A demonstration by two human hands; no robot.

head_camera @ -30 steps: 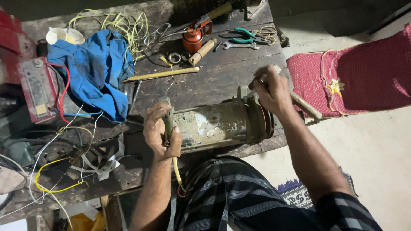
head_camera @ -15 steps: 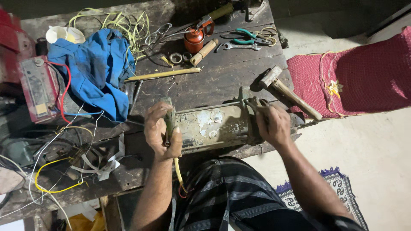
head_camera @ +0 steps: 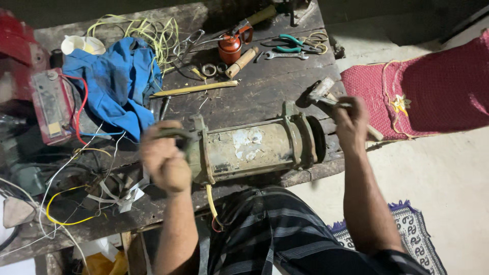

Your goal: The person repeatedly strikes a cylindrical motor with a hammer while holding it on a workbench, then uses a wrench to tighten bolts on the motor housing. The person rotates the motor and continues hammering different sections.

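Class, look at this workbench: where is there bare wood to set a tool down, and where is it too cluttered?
Bare wood lies between the yellow stick and the motor housing, running right toward the hammer in the right hand. The left end is crowded with wires and a blue cloth; the far edge holds an oil can, pliers and a wrench. The left hand grips the motor's end.

Worn label patch (head_camera: 243, 144) seen on side of cylindrical motor housing (head_camera: 254, 147): pale, whitish-blue, irregular, mostly peeled. Small pale rectangular sticker (head_camera: 54, 128) seen at near end of red battery-like box (head_camera: 51, 106), at left edge of workbench (head_camera: 265, 97). Grey panel seen on box top. No screens or signs seen. Print too small to be told.
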